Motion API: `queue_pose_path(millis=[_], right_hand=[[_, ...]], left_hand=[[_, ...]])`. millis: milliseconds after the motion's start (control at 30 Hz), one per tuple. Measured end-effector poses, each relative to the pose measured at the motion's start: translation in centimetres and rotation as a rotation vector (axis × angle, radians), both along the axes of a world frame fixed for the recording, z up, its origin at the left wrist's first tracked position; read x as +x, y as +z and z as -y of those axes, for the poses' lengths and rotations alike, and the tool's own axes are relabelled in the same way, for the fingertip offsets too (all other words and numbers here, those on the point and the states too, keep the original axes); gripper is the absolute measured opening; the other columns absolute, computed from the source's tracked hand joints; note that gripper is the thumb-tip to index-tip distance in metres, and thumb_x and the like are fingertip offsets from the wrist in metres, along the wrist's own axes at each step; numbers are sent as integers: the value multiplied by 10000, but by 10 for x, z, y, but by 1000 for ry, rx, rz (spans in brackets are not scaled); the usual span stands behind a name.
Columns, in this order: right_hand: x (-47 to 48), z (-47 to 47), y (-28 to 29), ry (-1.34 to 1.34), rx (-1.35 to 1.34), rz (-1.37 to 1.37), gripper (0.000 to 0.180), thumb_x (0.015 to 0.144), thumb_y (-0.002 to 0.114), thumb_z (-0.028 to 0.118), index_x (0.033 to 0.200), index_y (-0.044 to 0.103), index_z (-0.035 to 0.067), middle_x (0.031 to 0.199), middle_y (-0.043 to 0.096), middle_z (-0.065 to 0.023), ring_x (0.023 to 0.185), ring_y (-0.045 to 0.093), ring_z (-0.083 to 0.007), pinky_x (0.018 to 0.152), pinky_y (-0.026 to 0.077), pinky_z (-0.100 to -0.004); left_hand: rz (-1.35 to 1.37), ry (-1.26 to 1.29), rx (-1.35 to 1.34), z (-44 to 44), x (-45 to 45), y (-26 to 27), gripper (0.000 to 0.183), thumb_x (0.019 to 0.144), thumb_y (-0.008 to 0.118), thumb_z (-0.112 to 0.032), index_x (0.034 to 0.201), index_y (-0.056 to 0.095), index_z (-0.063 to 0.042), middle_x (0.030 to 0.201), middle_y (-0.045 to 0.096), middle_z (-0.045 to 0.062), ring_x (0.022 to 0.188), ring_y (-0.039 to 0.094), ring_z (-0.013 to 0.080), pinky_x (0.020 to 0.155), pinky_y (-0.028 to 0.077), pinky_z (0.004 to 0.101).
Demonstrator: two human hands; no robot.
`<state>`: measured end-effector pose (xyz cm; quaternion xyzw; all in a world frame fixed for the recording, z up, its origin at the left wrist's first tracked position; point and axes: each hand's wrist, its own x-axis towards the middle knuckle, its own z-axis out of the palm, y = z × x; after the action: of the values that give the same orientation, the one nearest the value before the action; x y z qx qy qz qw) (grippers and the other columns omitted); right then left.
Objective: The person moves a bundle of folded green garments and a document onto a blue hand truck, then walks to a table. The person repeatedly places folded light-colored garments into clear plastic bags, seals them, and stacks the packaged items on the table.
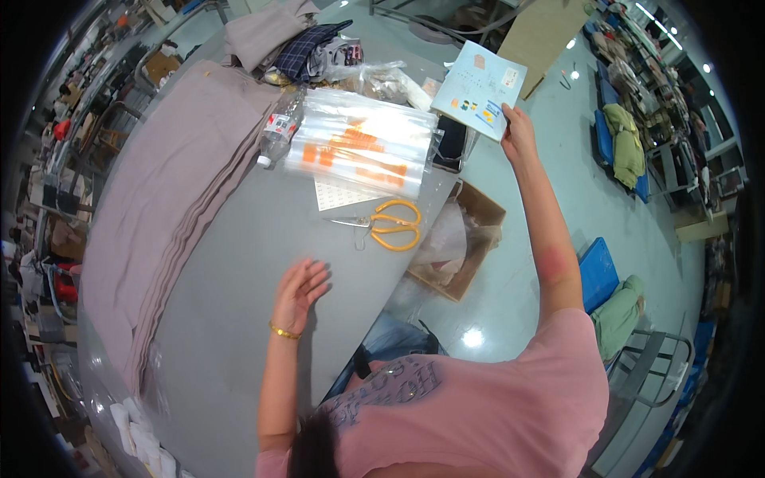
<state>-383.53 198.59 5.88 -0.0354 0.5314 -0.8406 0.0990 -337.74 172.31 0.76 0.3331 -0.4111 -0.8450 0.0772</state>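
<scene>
My right hand [519, 136] grips the lower right corner of a light blue booklet [478, 89] with printed pictures, raised near the table's far right corner. My left hand [303, 290] is above the grey table [239, 299], fingers slightly spread and holding nothing, a gold-coloured bracelet on its wrist. Beyond it lie scissors with yellow handles [397, 230], a sheet of small printed labels [340, 194] and a stack of clear plastic bags [364, 140] with orange print. A plastic bottle [278, 131] lies left of the bags. A dark object [449, 143], partly hidden, is below the booklet.
Layered mauve fabric [173, 161] runs along the table's left side. Folded cloths [314, 48] are piled at the far end. A cardboard box [478, 263] holding plastic stands beside the table's right edge. Blue platforms with green fabric [624, 149] are farther right, near a metal-framed cart [651, 364].
</scene>
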Motion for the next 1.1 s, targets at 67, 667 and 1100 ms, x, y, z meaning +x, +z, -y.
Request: queue_pose_path(millis=[67, 667, 1100], right_hand=[[-29, 18, -12, -31, -25, 64, 255, 968, 521, 33, 1173, 531, -119, 1165, 630, -212, 1031, 647, -257, 922, 534, -367], [-113, 80, -74, 211, 1866, -1084, 579, 927, 600, 471, 1189, 615, -45, 1125, 643, -264, 970, 628, -435, 827, 499, -531], [432, 155, -88, 1031, 768, -1786, 505, 950, 558, 229, 1418, 459, 68, 1550, 345, -147, 1450, 259, -370, 1162, 166, -545]], left_hand=[[13, 53, 20, 9, 20, -7, 328, 995, 560, -256, 1244, 564, -43, 1229, 634, 149, 1094, 639, 240, 921, 552, 383], [518, 733, -538, -43, 298, 8, 313, 982, 588, -238, 1229, 582, -46, 1192, 655, 88, 1069, 632, 180, 891, 525, 325], [1474, 1035, -882, -103, 567, -49, 592, 813, 730, -365, 1257, 575, -6, 1190, 626, 249, 1102, 612, 355, 906, 506, 433]])
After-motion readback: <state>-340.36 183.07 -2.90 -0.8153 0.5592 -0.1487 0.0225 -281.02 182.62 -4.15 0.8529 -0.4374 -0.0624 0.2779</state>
